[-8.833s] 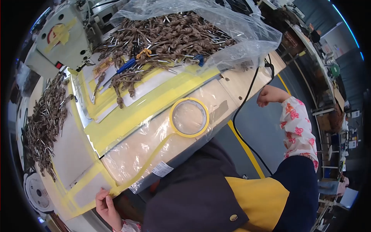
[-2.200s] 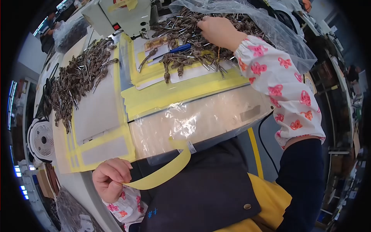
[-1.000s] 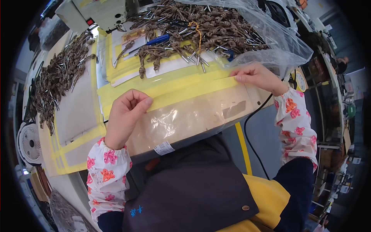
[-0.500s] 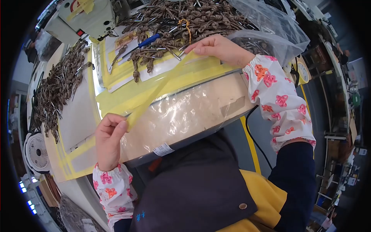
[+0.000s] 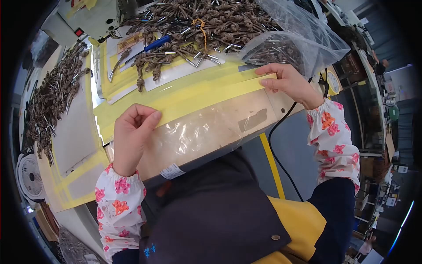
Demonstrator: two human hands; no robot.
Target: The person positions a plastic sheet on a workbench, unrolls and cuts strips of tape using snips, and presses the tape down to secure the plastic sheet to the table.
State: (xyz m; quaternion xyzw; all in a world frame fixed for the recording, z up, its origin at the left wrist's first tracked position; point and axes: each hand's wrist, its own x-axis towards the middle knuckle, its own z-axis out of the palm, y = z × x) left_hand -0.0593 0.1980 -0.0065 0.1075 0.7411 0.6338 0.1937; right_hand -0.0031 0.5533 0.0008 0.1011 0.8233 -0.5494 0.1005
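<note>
A strip of yellow tape (image 5: 211, 104) stretches between my two hands along the front part of the table. My left hand (image 5: 135, 134) pinches its left end between thumb and fingers. At the other end, my right hand (image 5: 288, 83) grips the tape near the table's right side. The strip lies over or just above a band of yellow tape that is stuck to the tabletop; whether they touch I cannot tell. Behind it rests a big pile of knotted brown cords (image 5: 211, 22) with metal tips. A blue-handled tool (image 5: 157, 43) lies at the pile's left.
A sewing machine (image 5: 94, 20) stands at the back left. More knotted cords (image 5: 55, 97) lie on the left side. A clear plastic bag (image 5: 303, 39) covers the pile's right part. A tape roll (image 5: 334, 82) is beyond my right hand, near a black cable (image 5: 276, 154). A white fan (image 5: 30, 176) is far left.
Half a second ago the strip slanted up towards the pile. My right hand has since moved right and down, my left hand slightly up, and the strip now runs along the table's front.
</note>
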